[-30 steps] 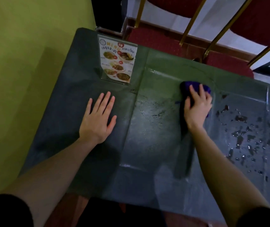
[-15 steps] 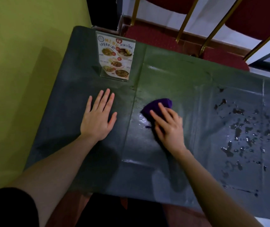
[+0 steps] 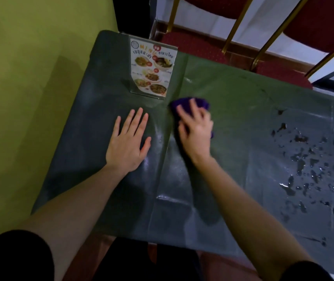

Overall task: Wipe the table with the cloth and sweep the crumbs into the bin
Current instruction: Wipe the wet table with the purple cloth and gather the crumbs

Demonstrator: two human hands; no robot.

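A purple cloth [image 3: 199,102] lies on the dark green table [image 3: 243,118], just right of the menu stand. My right hand [image 3: 196,126] presses down on the cloth with spread fingers and covers most of it. My left hand [image 3: 128,141] lies flat on the table to the left, fingers straight, holding nothing. Dark crumbs and wet spots [image 3: 312,165] are scattered over the right part of the table. No bin is in view.
An upright menu card in a clear stand [image 3: 152,67] stands near the table's far left. A yellow-green wall [image 3: 30,78] runs along the left edge. Red chairs with gold legs [image 3: 273,37] stand beyond the far edge.
My right hand has slid the cloth from the table's far middle leftward, then up toward the menu stand. My left hand has stayed flat in place.
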